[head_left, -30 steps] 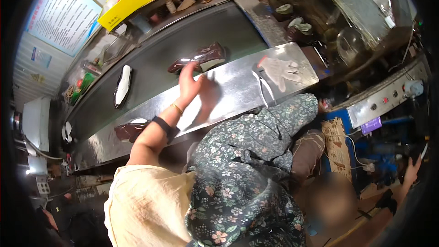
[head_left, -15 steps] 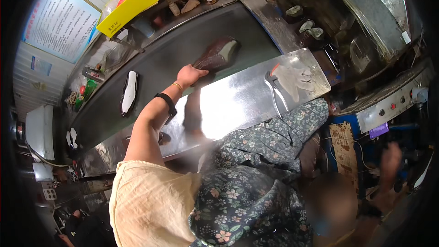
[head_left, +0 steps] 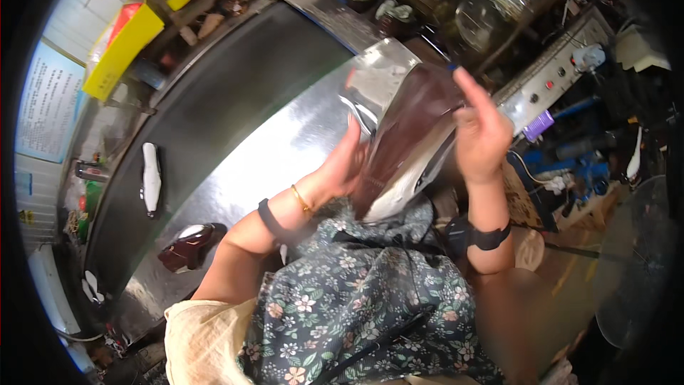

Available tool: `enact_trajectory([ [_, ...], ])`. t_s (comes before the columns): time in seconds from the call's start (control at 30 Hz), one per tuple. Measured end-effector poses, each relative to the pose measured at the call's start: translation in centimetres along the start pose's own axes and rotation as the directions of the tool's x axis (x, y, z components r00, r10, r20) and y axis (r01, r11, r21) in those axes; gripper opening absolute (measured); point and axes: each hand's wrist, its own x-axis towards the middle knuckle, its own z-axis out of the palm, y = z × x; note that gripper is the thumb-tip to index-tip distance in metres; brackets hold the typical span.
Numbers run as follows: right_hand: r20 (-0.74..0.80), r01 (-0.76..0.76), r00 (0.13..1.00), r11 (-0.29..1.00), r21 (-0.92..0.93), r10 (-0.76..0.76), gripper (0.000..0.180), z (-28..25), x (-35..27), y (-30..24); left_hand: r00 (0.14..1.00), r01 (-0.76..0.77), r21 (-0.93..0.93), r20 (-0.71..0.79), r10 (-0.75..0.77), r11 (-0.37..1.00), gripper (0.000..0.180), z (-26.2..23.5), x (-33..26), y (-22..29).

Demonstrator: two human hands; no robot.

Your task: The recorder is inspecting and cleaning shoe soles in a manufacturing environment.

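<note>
Above the silver metal surface (head_left: 242,153): glossy dark-brown leather shoe (head_left: 411,125) aloft.
Left hand (head_left: 340,167) holding it; right hand (head_left: 484,134) at upper end, grip unclear; maroon leather shoe (head_left: 182,251) untouched on the surface.

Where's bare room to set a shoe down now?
The dark belt right of the white-soled shoe, and the steel ledge between the lower maroon shoe and left hand, look bare. Crowded: the ledge's right end, with glove and pliers, behind the held shoe.

Maroon shoe (head_left: 417,114): glossy, pale along one side, blurred
Tilt: slanting, lifted
Place: by the metal tabletop's (head_left: 263,139) right end
</note>
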Motion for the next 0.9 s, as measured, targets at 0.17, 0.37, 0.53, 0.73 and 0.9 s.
enact_trajectory([
  [0.17, 0.276, 0.109, 0.961, 0.945, -0.308, -0.021, 0.035, -1.0, -7.4, -1.6, 0.975, -0.130, 0.265, -0.138, 0.171, 0.955, 0.047, 2.6, 4.6, -3.4],
  [0.37, 0.233, -0.012, 0.965, 0.904, -0.427, 0.123, 0.033, -5.6, -10.4, -1.0, 0.971, -0.216, 0.465, 0.005, 0.241, 0.859, 0.043, 3.8, 7.4, -6.1],
  [0.53, 0.202, -0.381, 0.876, 0.885, -0.266, 0.438, 0.032, -5.0, -10.2, 1.4, 0.771, -0.457, 0.805, 0.146, 0.620, 0.379, 0.032, 3.0, 7.8, -6.5],
  [0.73, 0.152, -0.635, 0.715, 0.725, -0.266, 0.682, 0.040, -0.2, -15.0, 3.3, 0.811, -0.221, 0.974, 0.211, 0.545, -0.049, 0.058, -0.8, 8.8, -3.6],
  [0.9, 0.293, -0.796, 0.603, 0.584, 0.158, 0.742, 0.035, 0.0, -15.5, 6.1, 0.960, -0.146, 0.798, -0.028, 0.278, 0.585, 0.046, -2.6, 10.0, -0.8],
])
